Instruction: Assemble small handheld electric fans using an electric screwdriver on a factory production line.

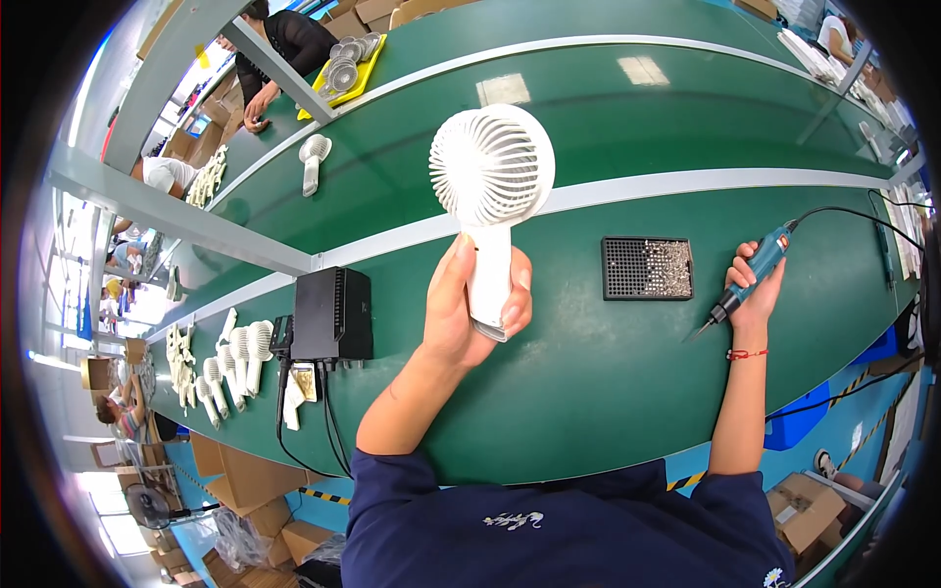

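My left hand [453, 299] is wrapped round the handle of a white handheld fan [495, 171], held upright above the green bench with its round slatted head at the top. Off to the right, my right hand [753, 284] grips a blue and black electric screwdriver [757, 269]. Its thin bit points down and to the left, apart from the bench things. Between the two hands lies a black screw tray [647, 268] with a grid of holes, its right part covered by small metal screws.
A black power box [331, 314] with cables stands left on the green bench [569, 412]. Several white fans [235, 358] lie beyond it. Past the metal rail, another fan [313, 164] lies near a yellow tray [368, 73] and a co-worker's hand [259, 106]. A frame post [186, 216] crosses the left.
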Tool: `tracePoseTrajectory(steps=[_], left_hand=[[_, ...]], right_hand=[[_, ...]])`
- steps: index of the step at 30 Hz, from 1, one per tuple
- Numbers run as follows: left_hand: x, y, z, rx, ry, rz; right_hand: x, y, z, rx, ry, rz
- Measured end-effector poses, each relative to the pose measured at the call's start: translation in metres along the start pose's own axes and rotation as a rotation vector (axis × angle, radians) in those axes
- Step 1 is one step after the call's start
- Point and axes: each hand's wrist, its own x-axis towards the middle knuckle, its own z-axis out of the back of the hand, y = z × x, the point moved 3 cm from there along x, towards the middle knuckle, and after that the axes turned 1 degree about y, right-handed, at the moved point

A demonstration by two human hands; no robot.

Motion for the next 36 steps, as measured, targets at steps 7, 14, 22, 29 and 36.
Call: tracePoseTrajectory(steps=[7, 14, 22, 29, 36], left_hand=[[0.002, -0.001, -0.002, 0.119, 0.079, -0.016], [0.004, 0.000, 0.002, 0.184, 0.034, -0.041], [0.004, 0.001, -0.004, 0.347, -0.186, -0.059], [0.004, 0.002, -0.001, 0.480, -0.221, -0.065], [0.012, 0.007, 0.012, 0.568, -0.259, -0.118]], right_hand=[[0.002, 0.001, 0.001, -0.005, 0.030, -0.004], [0.001, 0.000, 0.001, -0.005, 0.033, -0.004], [0.001, 0.001, 0.002, 0.010, 0.054, -0.012], [0.002, 0.000, 0.003, 0.009, 0.042, -0.015], [0.002, 0.001, 0.004, 0.010, 0.062, -0.021]])
